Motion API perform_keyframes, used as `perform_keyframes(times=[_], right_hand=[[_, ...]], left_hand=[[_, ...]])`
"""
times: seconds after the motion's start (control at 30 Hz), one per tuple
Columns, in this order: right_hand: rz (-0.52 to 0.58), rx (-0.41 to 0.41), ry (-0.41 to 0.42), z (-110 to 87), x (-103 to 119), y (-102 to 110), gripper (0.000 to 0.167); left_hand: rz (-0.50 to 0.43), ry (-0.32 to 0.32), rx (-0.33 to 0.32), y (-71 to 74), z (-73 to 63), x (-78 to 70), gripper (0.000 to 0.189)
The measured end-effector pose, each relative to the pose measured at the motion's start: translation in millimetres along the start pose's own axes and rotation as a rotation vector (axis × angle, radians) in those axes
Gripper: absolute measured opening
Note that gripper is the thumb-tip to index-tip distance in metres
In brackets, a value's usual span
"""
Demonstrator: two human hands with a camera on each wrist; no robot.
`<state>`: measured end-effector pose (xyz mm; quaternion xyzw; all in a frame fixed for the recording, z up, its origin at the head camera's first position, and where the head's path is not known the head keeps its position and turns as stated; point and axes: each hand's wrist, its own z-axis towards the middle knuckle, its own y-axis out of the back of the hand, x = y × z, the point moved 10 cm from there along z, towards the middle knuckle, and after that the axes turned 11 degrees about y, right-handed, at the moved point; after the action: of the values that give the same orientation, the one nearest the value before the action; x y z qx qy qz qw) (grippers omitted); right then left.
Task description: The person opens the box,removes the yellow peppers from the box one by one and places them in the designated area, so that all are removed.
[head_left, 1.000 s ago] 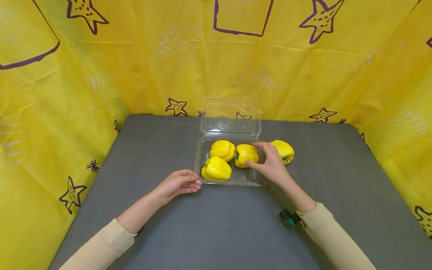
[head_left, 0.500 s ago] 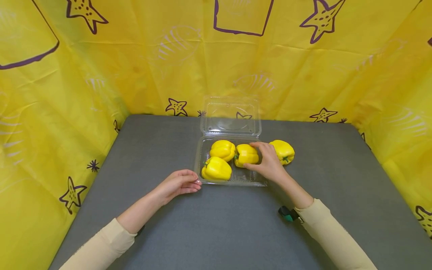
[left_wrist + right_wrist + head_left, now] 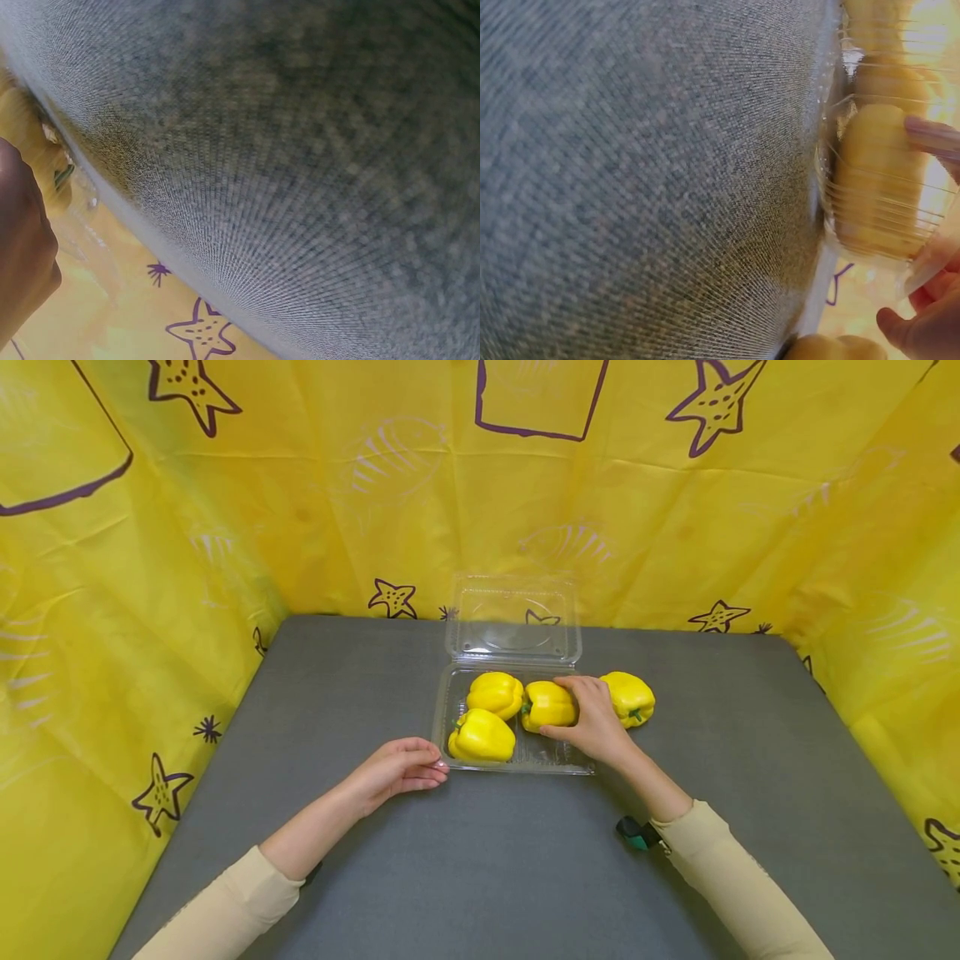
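In the head view, a clear plastic clamshell container (image 3: 555, 763) lies with its lid (image 3: 513, 647) raised at the back. My left hand (image 3: 401, 767) pinches its front left corner between thumb and fingers. Two yellow bell peppers, a rear one (image 3: 495, 693) and a front one (image 3: 482, 737), sit in its left half. My right hand (image 3: 596, 718) grips a third bell pepper (image 3: 546, 706) inside, right of the rear one, thumb in front and fingers behind. The right wrist view shows this pepper (image 3: 877, 172) through the ribbed plastic, with the thumb (image 3: 934, 137) against it.
Another yellow bell pepper (image 3: 632, 698) lies on the grey table (image 3: 495, 860), just right of the container and partly behind my right hand. Yellow cloth (image 3: 450, 510) with starfish and fish drawings hangs behind the table and on both sides.
My right hand and forearm have shifted slightly left, the fingers a little further over the pepper. The left hand, the container and the peppers stay practically where they were.
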<state>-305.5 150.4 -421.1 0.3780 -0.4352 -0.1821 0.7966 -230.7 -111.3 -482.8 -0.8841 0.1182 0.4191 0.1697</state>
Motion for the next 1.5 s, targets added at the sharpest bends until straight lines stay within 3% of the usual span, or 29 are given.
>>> perform_keyframes(times=[0.93,1.5], right_hand=[[-0.081,-0.11,0.065,-6.9,7.4,8.2,0.077],[0.124,-0.261,-0.034,-16.0,15.0,39.5,0.075]], left_hand=[[0.008,0.001,0.008,-1.1,1.3,0.8,0.025],[0.005,0.015,-0.007,1.4,1.4,0.6,0.022]])
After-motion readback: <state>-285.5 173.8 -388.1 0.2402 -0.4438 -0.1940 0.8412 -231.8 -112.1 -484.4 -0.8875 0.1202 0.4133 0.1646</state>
